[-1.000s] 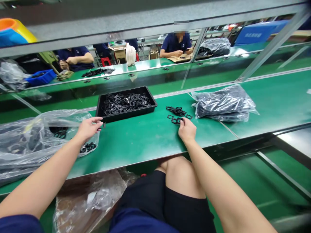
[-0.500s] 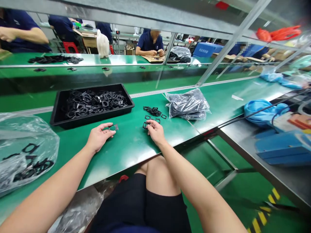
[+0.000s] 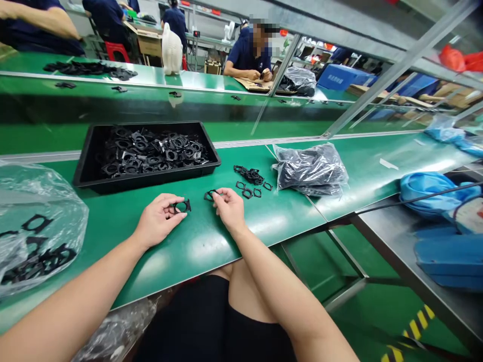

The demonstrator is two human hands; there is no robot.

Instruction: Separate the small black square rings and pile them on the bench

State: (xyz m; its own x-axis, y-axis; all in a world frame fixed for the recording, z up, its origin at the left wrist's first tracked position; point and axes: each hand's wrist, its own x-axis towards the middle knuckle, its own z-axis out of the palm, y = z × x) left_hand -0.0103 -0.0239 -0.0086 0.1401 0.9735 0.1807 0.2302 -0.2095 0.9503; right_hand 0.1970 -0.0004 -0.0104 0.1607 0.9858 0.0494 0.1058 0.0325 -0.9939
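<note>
My left hand point(image 3: 160, 218) pinches a black plastic ring-shaped bracket point(image 3: 182, 206) between thumb and fingers, held over the green tabletop. To its right, my right hand point(image 3: 229, 208) is closed on a thin black ring part point(image 3: 211, 194); the fingertips cover some of it. The two held pieces are apart from each other. Beyond my right hand lies a small pile of black rings point(image 3: 249, 174), with several loose ones point(image 3: 247, 193) in front of it. A black tray point(image 3: 158, 182) full of similar black brackets point(image 3: 151, 151) stands behind my left hand.
An open clear plastic bag point(image 3: 71, 211) with black brackets lies at the left. A sealed clear bag of dark parts point(image 3: 311, 168) rests right of the pile. Metal posts point(image 3: 400, 70) rise behind the bench. Across the belt sits a co-worker point(image 3: 251, 58). A steel side table point(image 3: 392, 241) stands at right.
My right hand has moved left, away from the loose rings, carrying a ring part towards my left hand. My left hand still holds its bracket, now turned more face-on. The view has shifted.
</note>
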